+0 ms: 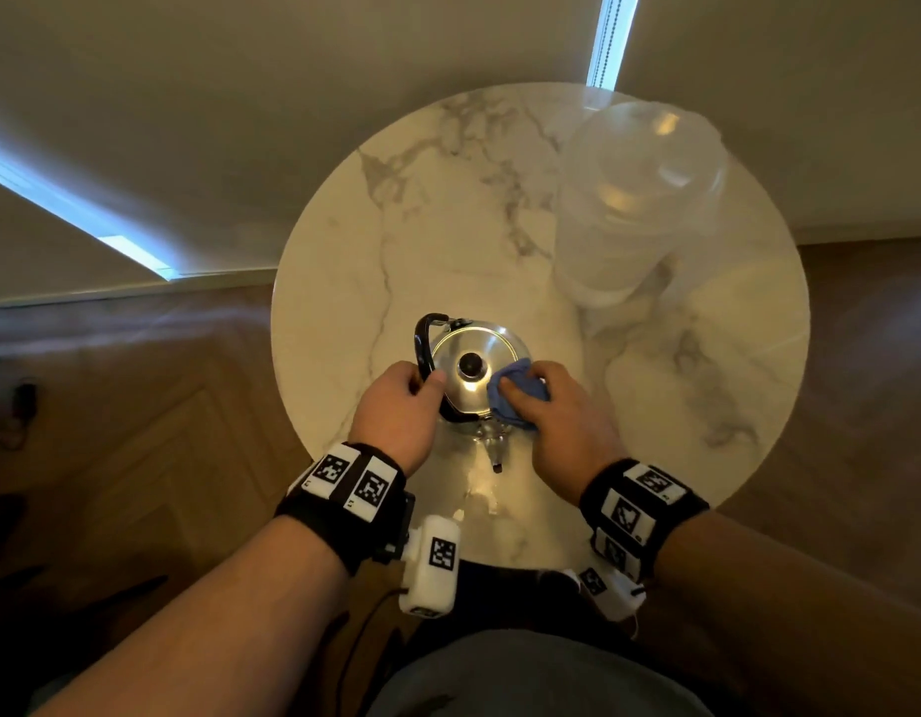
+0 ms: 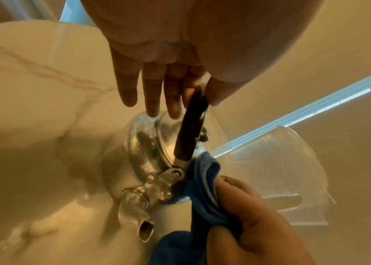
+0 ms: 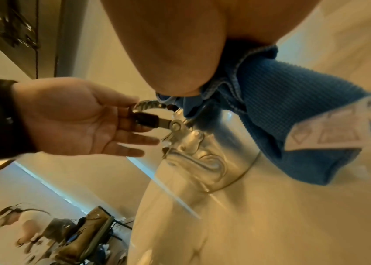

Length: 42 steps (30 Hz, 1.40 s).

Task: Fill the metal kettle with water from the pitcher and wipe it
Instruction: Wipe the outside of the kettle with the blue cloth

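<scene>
Kettle [image 1: 479, 372]: polished metal, lid on with a dark knob, standing on the near part of the round marble table [image 1: 448, 209], spout toward the person.
Left hand [image 1: 396, 411]: thumb and forefinger pinch the black handle [image 2: 191, 125]; the left wrist view shows the other fingers straight and apart from it.
Right hand [image 1: 556, 406]: grips a bunched blue cloth [image 1: 515, 393] pressed on the lid's right edge.
Right wrist view only: a white care label [image 3: 325, 129] on the cloth.
Pitcher [image 1: 634, 199]: clear plastic, lidded, far right on the table, well apart from the kettle; contents unclear.
</scene>
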{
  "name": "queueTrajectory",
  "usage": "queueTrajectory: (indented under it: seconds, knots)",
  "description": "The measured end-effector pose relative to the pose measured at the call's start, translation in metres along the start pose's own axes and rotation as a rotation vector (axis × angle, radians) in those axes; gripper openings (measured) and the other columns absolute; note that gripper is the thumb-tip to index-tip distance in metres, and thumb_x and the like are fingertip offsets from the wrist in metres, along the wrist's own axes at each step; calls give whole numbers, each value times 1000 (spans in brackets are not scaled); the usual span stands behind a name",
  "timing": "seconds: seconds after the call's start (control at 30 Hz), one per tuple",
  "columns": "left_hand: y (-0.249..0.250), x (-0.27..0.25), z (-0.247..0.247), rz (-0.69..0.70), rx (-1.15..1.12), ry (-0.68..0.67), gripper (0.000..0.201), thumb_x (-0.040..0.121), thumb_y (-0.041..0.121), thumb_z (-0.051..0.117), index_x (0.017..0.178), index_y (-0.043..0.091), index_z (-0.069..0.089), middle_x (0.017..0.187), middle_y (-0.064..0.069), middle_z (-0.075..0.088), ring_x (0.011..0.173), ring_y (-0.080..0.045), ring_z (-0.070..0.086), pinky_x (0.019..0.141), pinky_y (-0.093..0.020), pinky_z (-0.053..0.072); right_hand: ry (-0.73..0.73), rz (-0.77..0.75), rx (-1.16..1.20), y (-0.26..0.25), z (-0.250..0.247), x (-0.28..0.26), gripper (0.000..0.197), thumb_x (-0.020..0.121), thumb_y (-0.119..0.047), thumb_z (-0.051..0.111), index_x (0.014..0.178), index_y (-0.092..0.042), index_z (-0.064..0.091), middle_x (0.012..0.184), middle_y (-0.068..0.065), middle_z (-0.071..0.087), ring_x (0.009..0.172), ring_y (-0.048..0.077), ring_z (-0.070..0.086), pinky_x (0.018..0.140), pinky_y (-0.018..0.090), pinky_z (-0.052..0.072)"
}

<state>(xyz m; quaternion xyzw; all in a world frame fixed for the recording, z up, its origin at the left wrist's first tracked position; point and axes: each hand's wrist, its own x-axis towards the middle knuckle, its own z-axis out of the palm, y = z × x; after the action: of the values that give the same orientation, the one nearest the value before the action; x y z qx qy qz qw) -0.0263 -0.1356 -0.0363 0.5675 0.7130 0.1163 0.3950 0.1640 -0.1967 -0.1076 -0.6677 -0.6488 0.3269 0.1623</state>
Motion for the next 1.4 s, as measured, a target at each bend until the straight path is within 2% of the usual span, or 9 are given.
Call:
queueTrajectory:
  seconds: [0.4,0.5,0.57,0.67,0.73,0.9,1.07,1.23,1.4]
  knots:
    - [35,-3,15,381,504,76,79,82,28,73,152,17,36,161,-4,32,144,-30,32,113,-44,41,40,-140,-17,30,15,-21,58,90,0,55,144,-23,56,146,-4,45,125,10,47,102,14,36]
    - [39,1,17,410,802,-25,70,77,42,72,141,23,50,157,0,37,147,-35,20,113,-49,42,96,-150,184,49,25,-22,33,92,-14,50,119,-28,65,87,0,57,70,30,53,62,38,50]
    - [37,5,17,387,883,-83,71,72,53,74,135,28,55,153,3,41,147,-37,18,113,-48,41,139,45,532,37,21,-23,12,91,-40,57,87,-29,60,61,2,29,50,25,19,49,37,20]
    - [37,8,17,382,876,-96,65,70,60,75,127,33,58,138,13,55,143,-33,21,99,-42,48,55,-167,266,30,30,-22,52,88,-22,45,139,-31,52,122,9,57,87,42,57,68,51,51]
    - [38,8,18,345,850,-100,58,74,56,74,125,32,59,132,15,58,141,-31,24,88,-38,50,-9,-123,259,28,35,-21,78,86,-10,40,160,-26,22,165,2,18,133,38,48,107,46,48]
    - [39,10,17,312,869,-145,55,74,54,76,122,33,59,124,11,63,139,-33,26,84,-37,51,42,-6,426,25,8,40,75,83,5,47,154,-17,38,156,-2,37,132,19,49,101,2,28]
    - [39,12,18,310,872,-169,62,75,54,78,128,30,56,131,10,60,145,-36,19,91,-41,53,-71,-75,281,26,-6,94,60,91,-9,57,147,-29,51,148,-5,51,132,19,51,113,29,36]
    - [34,16,17,343,859,-189,62,75,51,77,128,28,56,127,11,60,140,-37,23,96,-38,50,12,-21,342,28,13,6,83,89,7,42,159,-33,23,162,-22,20,130,11,49,103,7,33]
    - [29,19,19,361,837,-197,69,74,51,77,133,27,53,133,9,58,143,-40,19,104,-41,48,-81,14,212,27,45,-38,105,86,10,49,154,-50,-5,170,-9,-15,151,21,30,113,31,42]
